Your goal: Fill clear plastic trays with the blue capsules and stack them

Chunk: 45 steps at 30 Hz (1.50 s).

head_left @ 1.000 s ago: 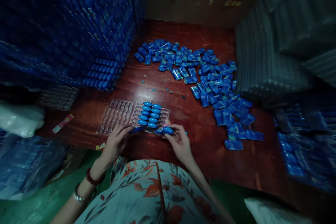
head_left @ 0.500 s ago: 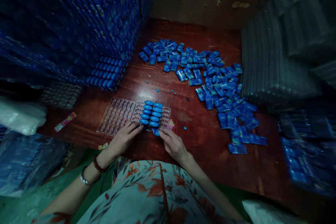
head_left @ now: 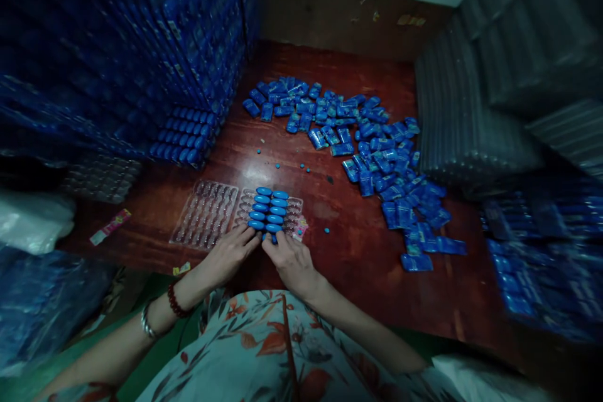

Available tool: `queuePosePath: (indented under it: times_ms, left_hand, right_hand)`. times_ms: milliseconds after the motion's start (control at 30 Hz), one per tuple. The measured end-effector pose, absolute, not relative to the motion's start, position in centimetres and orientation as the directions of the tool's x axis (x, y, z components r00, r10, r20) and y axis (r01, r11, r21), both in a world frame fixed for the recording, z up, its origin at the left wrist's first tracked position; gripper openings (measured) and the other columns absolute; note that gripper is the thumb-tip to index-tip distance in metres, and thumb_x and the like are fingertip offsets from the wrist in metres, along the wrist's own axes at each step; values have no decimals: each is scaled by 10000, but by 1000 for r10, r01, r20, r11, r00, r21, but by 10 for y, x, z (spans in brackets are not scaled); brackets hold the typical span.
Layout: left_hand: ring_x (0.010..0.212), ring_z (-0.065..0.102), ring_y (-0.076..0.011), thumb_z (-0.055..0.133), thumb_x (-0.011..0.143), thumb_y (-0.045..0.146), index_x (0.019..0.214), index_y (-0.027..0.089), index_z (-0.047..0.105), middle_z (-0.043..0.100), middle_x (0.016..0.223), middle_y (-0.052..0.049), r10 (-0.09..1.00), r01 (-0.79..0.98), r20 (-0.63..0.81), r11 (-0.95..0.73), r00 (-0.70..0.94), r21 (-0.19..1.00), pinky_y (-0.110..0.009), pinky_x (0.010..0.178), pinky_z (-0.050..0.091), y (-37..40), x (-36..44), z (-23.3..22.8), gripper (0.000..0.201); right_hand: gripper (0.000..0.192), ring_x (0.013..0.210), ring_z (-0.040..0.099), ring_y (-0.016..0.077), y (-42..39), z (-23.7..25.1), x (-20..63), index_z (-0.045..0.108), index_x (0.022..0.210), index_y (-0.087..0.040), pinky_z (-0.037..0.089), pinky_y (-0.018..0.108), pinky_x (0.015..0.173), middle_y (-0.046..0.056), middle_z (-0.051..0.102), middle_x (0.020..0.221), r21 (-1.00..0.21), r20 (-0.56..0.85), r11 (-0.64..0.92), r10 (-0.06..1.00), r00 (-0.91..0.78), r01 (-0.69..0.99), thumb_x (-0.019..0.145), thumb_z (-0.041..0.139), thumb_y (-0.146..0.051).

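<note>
Two clear plastic blister trays lie side by side on the dark red table; the left tray has empty pockets. The right tray carries two columns of blue oval pieces. My left hand and my right hand meet at the near end of those columns, fingertips pressing on the nearest blue pieces. Whether either hand pinches a piece is hidden by the fingers. A wide heap of blue wrapped packets spreads across the table beyond and to the right.
Tall stacks of filled blue trays rise at the left. Stacks of clear empty trays stand at the right. Small blue beads lie loose near the tray. A pink wrapper and a white bag sit at the left.
A second ago each hand carried a blue piece toward the tray's near edge. Now both hands have closed in together, fingertips down on the near end of the blue columns.
</note>
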<state>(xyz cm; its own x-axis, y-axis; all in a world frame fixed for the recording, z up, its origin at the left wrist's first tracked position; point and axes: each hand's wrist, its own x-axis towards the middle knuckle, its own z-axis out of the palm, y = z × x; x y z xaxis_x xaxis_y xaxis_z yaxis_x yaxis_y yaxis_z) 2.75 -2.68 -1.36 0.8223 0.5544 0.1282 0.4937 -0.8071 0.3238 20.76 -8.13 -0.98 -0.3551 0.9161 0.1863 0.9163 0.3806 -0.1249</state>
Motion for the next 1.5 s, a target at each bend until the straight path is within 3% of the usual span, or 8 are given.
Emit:
queuePosePath:
  times_ms: [267, 400, 500, 633, 900, 1033, 1200, 1500]
  left_hand:
    - [1016, 535, -238, 395, 917, 178, 1423, 242, 288, 565, 1157, -121, 666, 622, 310, -746, 679, 238, -370, 840, 470, -43, 17, -28, 522]
    - [1151, 480, -271, 525, 881, 278, 1463, 287, 156, 505, 1274, -125, 724, 695, 409, -674, 556, 249, -415, 938, 411, -40, 27, -23, 689]
    - [1306, 333, -308, 523, 872, 398, 1453, 277, 209, 368, 1436, -114, 725, 684, 326, -685, 607, 250, -485, 1056, 278, -26, 47, -22, 671]
    - [1362, 226, -313, 476, 887, 428, 1411, 276, 331, 336, 1473, -61, 732, 687, 213, -681, 647, 255, -499, 1088, 211, -20, 64, -26, 565]
    - [1203, 435, -233, 390, 924, 356, 1288, 279, 456, 446, 1308, -78, 877, 673, 209, -469, 433, 572, -425, 1030, 346, 35, 54, -21, 378]
    - [1121, 474, -273, 668, 719, 416, 1322, 169, 379, 398, 1217, -112, 905, 708, -3, -329, 425, 625, -427, 1003, 380, 132, 64, -33, 713]
    - [1008, 473, -285, 807, 536, 403, 1196, 99, 463, 433, 1045, -94, 809, 682, -91, -422, 580, 597, -447, 913, 421, 188, 95, -54, 804]
    - [915, 550, -180, 626, 801, 377, 1025, 190, 590, 578, 1003, -47, 536, 400, -8, -619, 844, 676, -288, 834, 451, 159, 172, -64, 293]
  right_hand:
    - [439, 755, 590, 157, -99, -17, 214, 465, 1318, -254, 467, 258, 673, 50, 614, 883, -223, 168, 270, 957, -236, 937, 904, 414, -117]
    - [457, 966, 568, 218, -108, -36, 242, 407, 1374, -244, 483, 347, 818, 104, 593, 1093, -323, 243, 49, 969, 33, 945, 919, 443, -254]
    - [531, 1200, 436, 336, -102, -60, 264, 417, 1369, -197, 445, 516, 903, 169, 484, 1291, -344, 251, -68, 954, 162, 936, 881, 503, -389]
    - [412, 1322, 344, 260, -89, -90, 284, 478, 1323, -259, 377, 513, 1030, 99, 495, 1324, -473, 277, 131, 961, 6, 871, 919, 406, -226]
    - [403, 1330, 347, 247, -35, -106, 305, 573, 1226, -222, 368, 485, 1060, 121, 485, 1342, -579, 290, 157, 957, 22, 800, 890, 372, -127]
    - [417, 1345, 312, 270, 14, -102, 304, 475, 1317, -178, 327, 500, 1071, 160, 428, 1387, -543, 274, 81, 958, 85, 836, 909, 402, -222]
    - [522, 1333, 305, 303, 67, -98, 311, 372, 1373, -131, 301, 526, 1050, 200, 387, 1397, -558, 317, -26, 917, 242, 829, 909, 415, -368]
    - [359, 1058, 490, 257, 129, -86, 341, 565, 1169, -154, 401, 430, 893, 144, 566, 1126, -694, 332, -80, 847, 416, 716, 889, 360, -245]
